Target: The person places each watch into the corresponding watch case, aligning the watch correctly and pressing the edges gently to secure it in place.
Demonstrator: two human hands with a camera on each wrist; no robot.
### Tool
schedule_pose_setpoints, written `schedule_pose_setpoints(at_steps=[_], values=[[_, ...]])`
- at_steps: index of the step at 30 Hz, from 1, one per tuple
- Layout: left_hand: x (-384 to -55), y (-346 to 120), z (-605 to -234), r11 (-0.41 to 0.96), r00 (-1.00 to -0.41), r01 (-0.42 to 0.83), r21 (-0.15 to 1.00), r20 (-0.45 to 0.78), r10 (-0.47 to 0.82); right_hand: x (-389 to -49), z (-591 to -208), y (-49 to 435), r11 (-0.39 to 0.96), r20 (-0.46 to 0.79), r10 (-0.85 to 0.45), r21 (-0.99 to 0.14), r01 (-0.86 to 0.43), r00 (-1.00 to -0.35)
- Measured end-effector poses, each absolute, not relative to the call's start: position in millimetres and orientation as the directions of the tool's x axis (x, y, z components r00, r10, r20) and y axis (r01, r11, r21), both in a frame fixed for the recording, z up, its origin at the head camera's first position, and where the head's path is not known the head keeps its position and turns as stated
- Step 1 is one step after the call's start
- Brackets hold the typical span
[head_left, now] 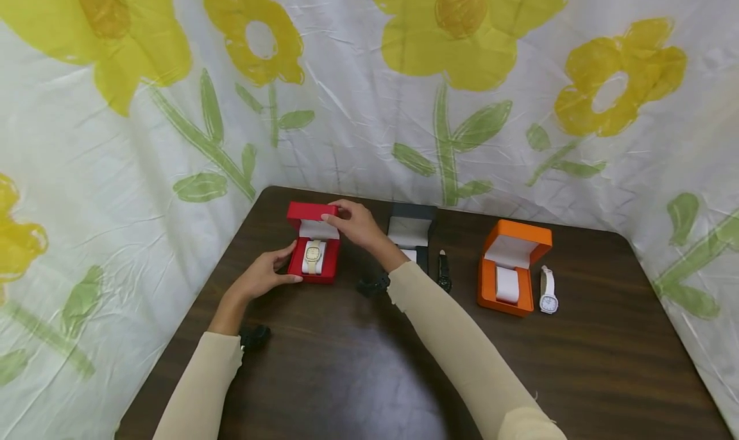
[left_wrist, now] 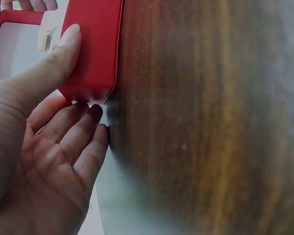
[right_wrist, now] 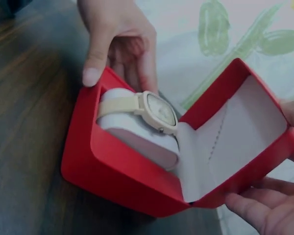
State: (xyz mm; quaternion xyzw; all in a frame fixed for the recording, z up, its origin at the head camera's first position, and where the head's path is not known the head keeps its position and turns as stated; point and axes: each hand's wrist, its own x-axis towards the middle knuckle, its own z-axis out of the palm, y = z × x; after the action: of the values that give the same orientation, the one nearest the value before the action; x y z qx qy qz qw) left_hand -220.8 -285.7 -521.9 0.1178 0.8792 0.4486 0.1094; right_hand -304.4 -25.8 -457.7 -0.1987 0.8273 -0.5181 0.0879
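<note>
A red watch box stands with its lid raised at the left of the table. Inside, a cream watch is wrapped round a white cushion, dial outward. My left hand holds the box's base at its left side; in the left wrist view the thumb lies on the red front and the fingers are at the side. With thumb and fingers, my right hand grips the right end of the raised lid. The lid's white lining shows in the right wrist view.
Right of the red box, a dark open box is partly hidden by my right arm, with a black watch beside it. Farther right are an open orange box with a white cushion and a white watch. A flowered curtain hangs behind.
</note>
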Motion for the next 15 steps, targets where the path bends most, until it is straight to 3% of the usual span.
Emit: schedule_pose_setpoints(at_steps=[6, 15], values=[[-223, -285, -524, 0.561, -0.945, 0.115, 0.82, -0.083, 0.315, -303, -462, -24, 0.292, 0.045, -0.423, -0.939, -0.183, -0.905], [-222, -286, -520, 0.575, -0.946, 0.103, 0.812, -0.099, 0.309, -297, -470, -25, 0.255, 0.131, -0.418, -0.933, -0.254, -0.899]])
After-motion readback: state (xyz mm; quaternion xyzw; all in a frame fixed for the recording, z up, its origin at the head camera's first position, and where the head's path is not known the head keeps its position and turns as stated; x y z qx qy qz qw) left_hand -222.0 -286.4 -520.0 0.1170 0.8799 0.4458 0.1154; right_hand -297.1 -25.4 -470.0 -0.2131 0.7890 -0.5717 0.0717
